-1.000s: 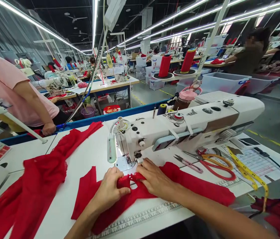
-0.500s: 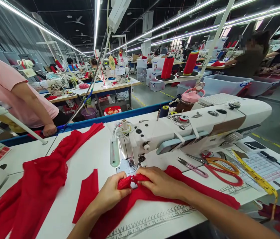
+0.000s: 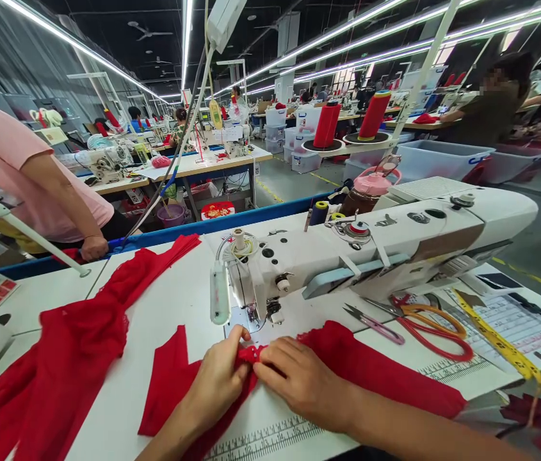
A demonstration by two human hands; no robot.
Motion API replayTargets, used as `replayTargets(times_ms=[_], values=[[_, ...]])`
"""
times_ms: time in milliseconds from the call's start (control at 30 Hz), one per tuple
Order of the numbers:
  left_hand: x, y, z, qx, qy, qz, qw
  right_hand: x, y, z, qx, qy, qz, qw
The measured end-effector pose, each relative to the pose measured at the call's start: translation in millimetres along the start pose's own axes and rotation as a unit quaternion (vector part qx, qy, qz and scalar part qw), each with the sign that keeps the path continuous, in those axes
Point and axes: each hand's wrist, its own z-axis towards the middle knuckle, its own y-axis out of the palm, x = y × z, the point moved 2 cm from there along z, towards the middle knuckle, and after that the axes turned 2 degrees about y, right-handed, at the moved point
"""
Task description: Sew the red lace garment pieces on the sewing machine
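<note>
Both of my hands grip the edge of a red fabric piece (image 3: 376, 368) just in front of the sewing machine (image 3: 294, 256). My left hand (image 3: 217, 378) pinches a gathered bit between thumb and fingers. Close beside it, my right hand (image 3: 306, 381) has its fingers curled over the same edge, hiding part of it. The fabric spreads out to the right under my forearm and down to the left. Behind my fingertips are the presser foot and needle area (image 3: 253, 315), with no cloth under them that I can see.
A pile of red garments (image 3: 82, 326) lies on the left. Thread snips (image 3: 376, 323), red-handled scissors (image 3: 438, 339) and a yellow tape measure (image 3: 495, 333) lie at right. A ruler strip (image 3: 270, 442) runs along the front edge. A person in pink (image 3: 34, 173) stands at left.
My hands have drawn closer together, and the gap in the fabric between them has closed. The right hand has turned over the edge, and the cloth at right has shifted slightly.
</note>
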Motion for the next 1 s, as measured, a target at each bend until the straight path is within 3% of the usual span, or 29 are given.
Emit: replayTargets(times_ms=[133, 200, 400, 467, 533, 600, 633, 700, 767, 867, 1000], values=[[-0.2, -1.1, -1.4, 0.032, -0.013, 0.022, 0.999, -1.0, -3.5, -0.5, 0.055, -0.076, -0.008, 0.996], [-1.8, -2.3, -1.0, 0.045, -0.013, 0.035, 0.998, -1.2, 0.7, -0.6, 0.044, -0.114, -0.024, 0.992], [-17.9, -0.8, 1.3, 0.103, -0.013, 0.091, 0.99, 2.1, 19.0, -9.3, -0.076, -0.016, -0.031, 0.997], [-22.8, 2.4, 0.4, 0.151, 0.008, 0.131, 0.98, 2.9, 21.3, -15.0, -0.088, -0.004, -0.011, 0.996], [-21.8, 6.4, -2.6, 0.252, 0.078, 0.233, 0.936, 3.1, 24.1, -20.2, -0.097, -0.003, 0.003, 0.995], [-15.0, 14.3, -7.4, 0.324, 0.209, 0.347, 0.855, 2.6, 27.4, -24.2, -0.102, -0.004, 0.006, 0.995], [-11.7, 19.1, -9.9, 0.332, 0.27, 0.383, 0.818, 2.4, 28.6, -25.8, -0.104, 0.0, 0.006, 0.995], [-8.8, 27.0, -14.9, 0.309, 0.341, 0.405, 0.79, 2.3, 27.7, -27.9, -0.108, 0.013, 0.009, 0.994], [-11.7, 30.6, -20.6, 0.288, 0.346, 0.403, 0.797, 3.7, 22.4, -28.6, -0.133, 0.029, 0.027, 0.99], [-24.8, 31.9, -29.4, 0.262, 0.317, 0.377, 0.83, 10.2, 10.9, -25.7, -0.161, 0.074, 0.059, 0.982], [-41.8, 31.5, -34.6, 0.237, 0.279, 0.351, 0.862, 21.7, 9.1, -14.1, -0.115, 0.093, 0.064, 0.987]])
